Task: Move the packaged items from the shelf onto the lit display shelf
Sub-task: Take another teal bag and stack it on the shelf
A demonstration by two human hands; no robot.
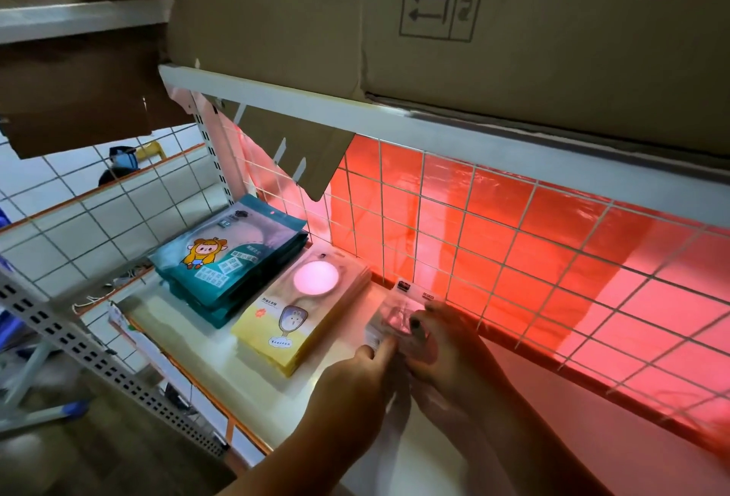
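The contents of the clear packet [396,308] are hard to make out: red glare washes over the film, and the right hand [448,343] covers its near right part. The left hand [361,373] pinches the packet's near left corner with the thumb on top, while its fingers are hidden underneath. The right hand grips the packet from the right, with curled dark-nailed fingertips [415,324] lying on the film. Whether the packet rests flat on the lit display shelf [525,444] or sits just above it cannot be told. It is low over the white shelf board, just right of the yellow stack [302,311] and close to the wire grid [466,215].

The packet's long axis runs from the person toward the grid. Its dark printed header [403,285] is at the far end, pointing at the red panel [553,254].

One clear packet is in hand. Two stacks lie on the shelf to its left, the teal stack [231,258] with a cartoon figure and the yellow stack with a round pale window. They sit side by side, and the edges of each blur together, so the packs in them cannot be counted. Cardboard boxes [513,29] fill the shelf above and are cut off by the frame.
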